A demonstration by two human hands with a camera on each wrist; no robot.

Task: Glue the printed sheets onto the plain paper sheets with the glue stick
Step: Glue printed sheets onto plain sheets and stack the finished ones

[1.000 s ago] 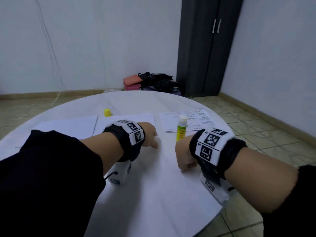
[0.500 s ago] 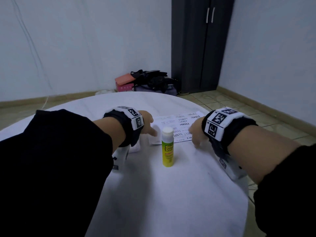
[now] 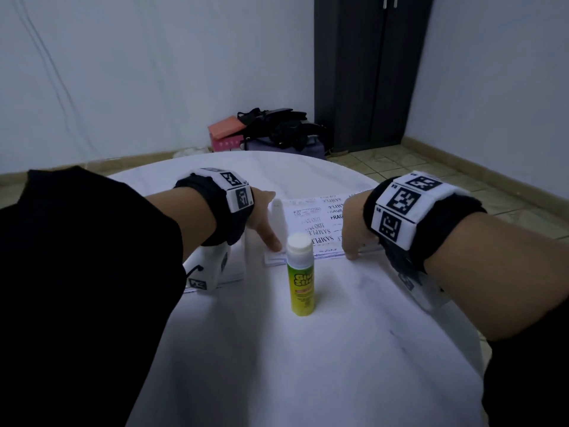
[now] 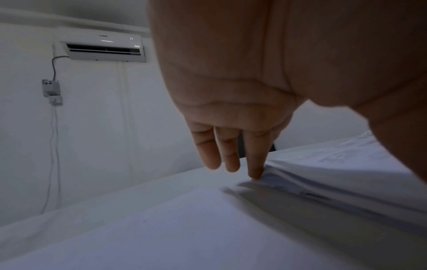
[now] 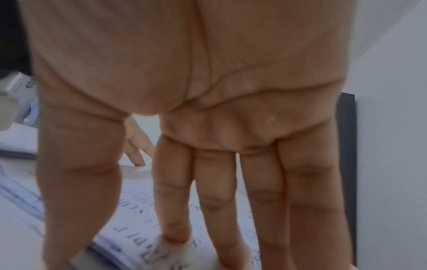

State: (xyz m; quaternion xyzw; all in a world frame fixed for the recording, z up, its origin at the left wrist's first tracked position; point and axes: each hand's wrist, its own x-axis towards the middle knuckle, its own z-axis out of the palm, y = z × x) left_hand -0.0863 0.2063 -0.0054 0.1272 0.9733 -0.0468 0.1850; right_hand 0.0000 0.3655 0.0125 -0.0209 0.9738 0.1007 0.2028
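Judging by the table [image 3: 308,380], gluing has not begun: printed sheets [image 3: 311,223] lie stacked under both hands, left hand [image 3: 264,223] and right hand [image 3: 351,232] fingers straight on its edges; capped glue stick [image 3: 301,275] stands untouched nearby.

Table [image 3: 277,365] is covered w/ matt white cloth, smooth, faintly creased. Printed sheets [image 3: 311,223], at 12 o'clock from glue stick [image 3: 301,275], are seen as thin matt paper, stacked. Glue stick: glossy yellow-green plastic tube, white plastic cap. Wardrobe [image 3: 369,72] is finished dark, matt. Floor [image 3: 492,192]: glazed tiles, slight sheen.
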